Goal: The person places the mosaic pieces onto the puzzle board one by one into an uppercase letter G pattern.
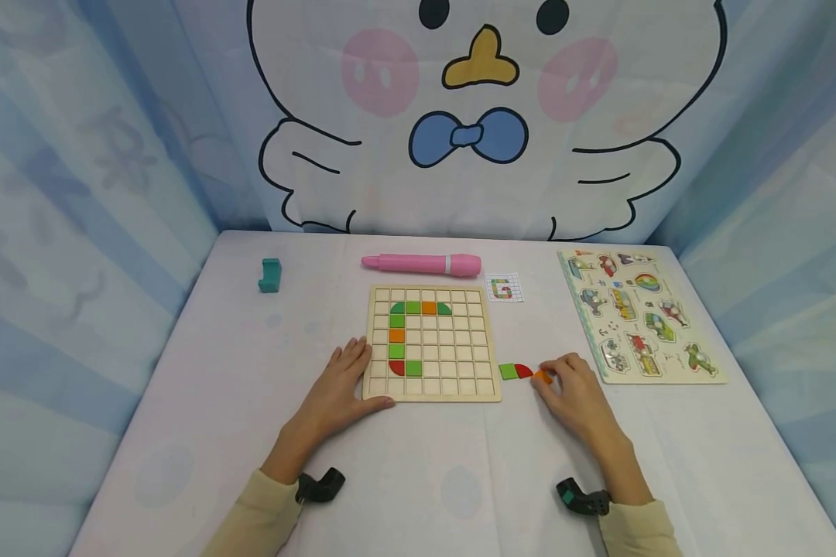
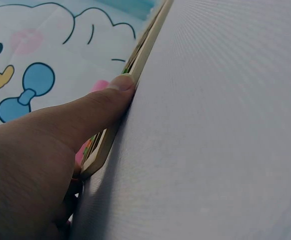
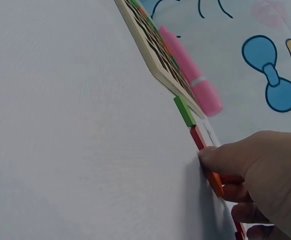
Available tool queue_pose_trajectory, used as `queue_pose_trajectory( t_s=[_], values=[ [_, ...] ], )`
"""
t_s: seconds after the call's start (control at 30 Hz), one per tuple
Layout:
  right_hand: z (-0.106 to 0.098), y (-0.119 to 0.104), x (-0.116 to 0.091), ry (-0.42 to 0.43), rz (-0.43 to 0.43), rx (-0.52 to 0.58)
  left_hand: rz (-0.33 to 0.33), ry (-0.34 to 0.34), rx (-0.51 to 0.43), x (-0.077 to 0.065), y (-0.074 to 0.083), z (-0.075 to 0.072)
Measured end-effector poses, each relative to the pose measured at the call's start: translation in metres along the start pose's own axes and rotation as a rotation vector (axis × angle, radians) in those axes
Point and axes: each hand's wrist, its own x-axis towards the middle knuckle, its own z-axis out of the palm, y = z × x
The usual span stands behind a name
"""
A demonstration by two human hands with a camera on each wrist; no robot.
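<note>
A wooden grid board (image 1: 453, 387) lies in the middle of the table, with green, orange and red pieces forming a C-like outline in its cells. My left hand (image 1: 334, 391) rests at its lower left corner, thumb (image 2: 105, 97) on the front edge and straight fingers along the left side. To the board's right, my right hand (image 1: 574, 394) pinches an orange piece (image 3: 215, 184) low at the table. Beside it lie a red quarter-round piece (image 1: 523, 371) and a green square piece (image 1: 508, 372) in a row. More red (image 3: 238, 227) shows beneath the right fingers, partly hidden.
Behind the board lies a pink marker-shaped pen (image 1: 421, 264). A small card (image 1: 505, 288) with a coloured G-like pattern is next to it. A picture puzzle board (image 1: 641, 317) lies at the right, and a teal block (image 1: 270, 275) at the far left.
</note>
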Motion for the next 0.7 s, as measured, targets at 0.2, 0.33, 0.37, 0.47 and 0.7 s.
queue_pose_trajectory(
  t_s=[0.2, 0.33, 0.37, 0.47, 0.7],
  values=[
    [-0.0016, -0.0012, 0.0006, -0.023, 0.003, -0.004, 0.005, 0.005, 0.005, 0.0, -0.0004, 0.0001],
    [-0.0023, -0.0023, 0.0019, -0.036, 0.008, 0.012, 0.005, 0.008, -0.005, -0.0002, -0.0003, 0.0007],
    [-0.0024, -0.0023, 0.0024, -0.039, 0.008, 0.02, 0.007, 0.01, -0.007, -0.0003, -0.0001, 0.0008],
    [-0.003, -0.0017, 0.0038, -0.052, 0.009, 0.045, 0.005, 0.008, -0.011, -0.0005, 0.0002, 0.0009],
    [-0.0033, -0.0019, 0.0058, -0.023, -0.037, 0.076, -0.001, -0.002, -0.005, -0.0003, 0.0003, -0.0005]
  ],
)
